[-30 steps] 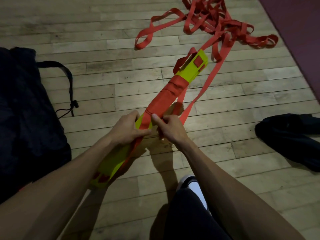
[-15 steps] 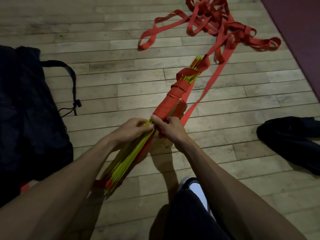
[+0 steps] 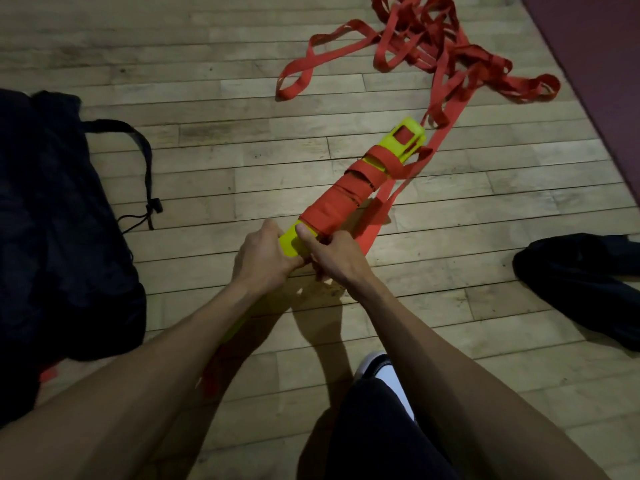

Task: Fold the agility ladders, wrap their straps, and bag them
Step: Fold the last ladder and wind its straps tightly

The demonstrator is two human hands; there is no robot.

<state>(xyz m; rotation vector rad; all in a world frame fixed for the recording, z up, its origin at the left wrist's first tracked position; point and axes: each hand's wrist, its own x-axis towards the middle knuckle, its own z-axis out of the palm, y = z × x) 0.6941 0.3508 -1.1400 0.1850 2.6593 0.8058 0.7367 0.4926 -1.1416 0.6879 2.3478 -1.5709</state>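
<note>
We see both arms reaching down over a wooden floor (image 3: pixel 214 174), meeting at a stack of yellow ladder rungs (image 3: pixel 408 135) held on a slant above the boards. The left hand (image 3: pixel 263 258) curls round the near part of the stack, its fingers out of sight beneath, and the right hand (image 3: pixel 337 258) grips just beside it, thumb laid along the yellow surface at the edge of the red strap (image 3: pixel 332 206) wound round the stack's middle. What the right fingers close on underneath we cannot make out — stack, strap, or both. Only the far end of the rungs and a short bare patch between the hands show clearly; the near end runs under the left forearm and is mostly hidden, with a dim red scrap showing low beside that arm. From the far end of the winding, loose strap trails back to a tangled red pile (image 3: pixel 436 53) on the floor, its top cut off by the frame edge. At the left lies a dark bag (image 3: pixel 59 237) with a drawstring cord (image 3: pixel 145 174), its body so shadowed that no opening can be told. A second dark cloth heap (image 3: pixel 581 282) sits at the right, partly out of frame, and a maroon mat (image 3: pixel 602 64) crosses the upper right corner. Below — a dark trouser leg and a white-toed shoe (image 3: pixel 384 368), half covered.
</note>
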